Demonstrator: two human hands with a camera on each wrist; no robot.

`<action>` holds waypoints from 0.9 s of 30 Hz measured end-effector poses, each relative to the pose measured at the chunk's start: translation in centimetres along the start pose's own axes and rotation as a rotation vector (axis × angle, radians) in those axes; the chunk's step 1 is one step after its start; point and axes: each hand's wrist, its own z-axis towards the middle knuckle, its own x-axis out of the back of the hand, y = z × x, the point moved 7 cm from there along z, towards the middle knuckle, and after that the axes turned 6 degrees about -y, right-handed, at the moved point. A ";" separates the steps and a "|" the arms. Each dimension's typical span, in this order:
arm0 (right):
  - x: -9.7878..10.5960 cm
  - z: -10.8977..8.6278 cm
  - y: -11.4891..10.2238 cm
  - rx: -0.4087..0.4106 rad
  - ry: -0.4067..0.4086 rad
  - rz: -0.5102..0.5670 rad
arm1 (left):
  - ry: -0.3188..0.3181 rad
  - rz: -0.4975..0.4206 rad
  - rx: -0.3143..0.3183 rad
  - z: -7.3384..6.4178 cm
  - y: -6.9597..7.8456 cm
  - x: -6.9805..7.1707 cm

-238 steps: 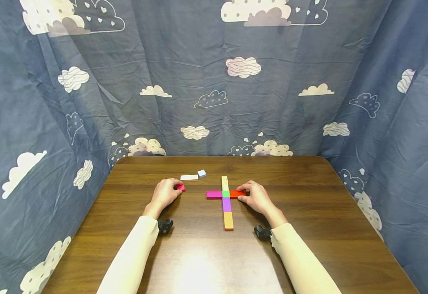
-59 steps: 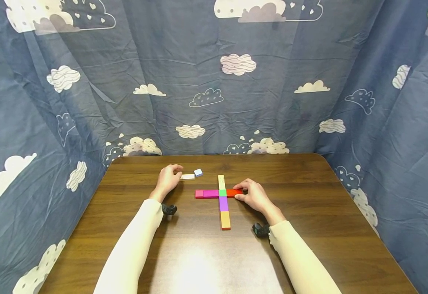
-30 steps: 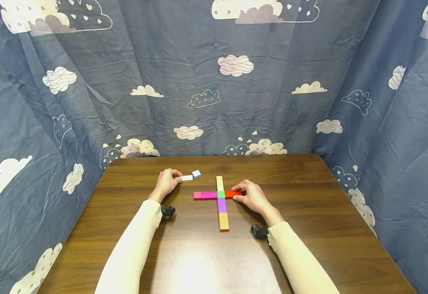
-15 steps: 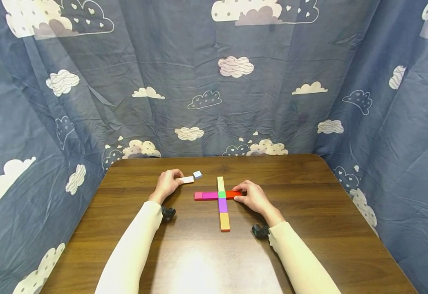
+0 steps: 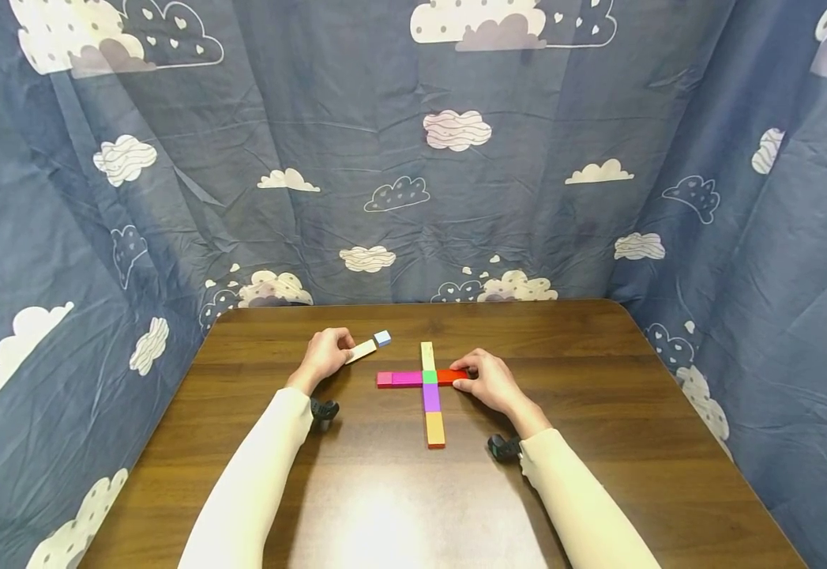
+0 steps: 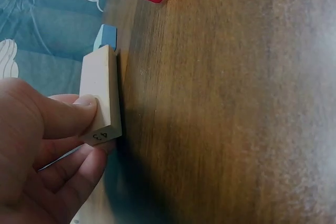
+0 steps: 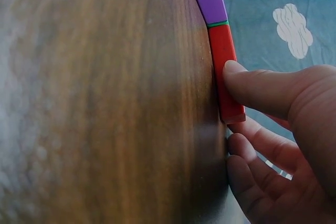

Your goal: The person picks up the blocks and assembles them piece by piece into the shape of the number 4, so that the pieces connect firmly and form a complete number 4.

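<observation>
My left hand [image 5: 324,353] pinches the near end of a pale wooden block [image 5: 362,350] between thumb and fingers; the left wrist view shows a number on the block's end face. Its far end points at a small light blue block [image 5: 382,338]. My right hand [image 5: 490,381] pinches a red block [image 5: 447,376], the right arm of a cross laid flat. A green square [image 5: 430,377] forms the centre, with a cream block [image 5: 427,356] above, purple [image 5: 430,397] and orange [image 5: 435,429] blocks below, and magenta [image 5: 407,379] and pink [image 5: 385,379] blocks to its left.
Everything lies on a brown wooden table [image 5: 562,340] with rounded back corners. A dark blue curtain [image 5: 356,118] with a cloud print hangs behind it and at both sides. Each wrist wears a black device.
The pink block, earlier in my left hand, lies at the cross's left end. My left hand has moved to the pale block and turned it from level to slanted. My right hand stays on the red block.
</observation>
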 end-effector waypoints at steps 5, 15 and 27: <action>-0.1 -0.1 0.1 -0.010 -0.008 -0.005 | -0.036 -0.021 0.016 -0.3 0.3 -0.3; -0.1 -0.2 0.0 -0.012 0.001 -0.007 | -0.085 -0.069 0.024 -0.7 1.0 -1.0; 0.0 -0.1 -0.1 -0.012 -0.002 0.005 | -0.118 -0.206 0.027 -0.9 2.1 -2.1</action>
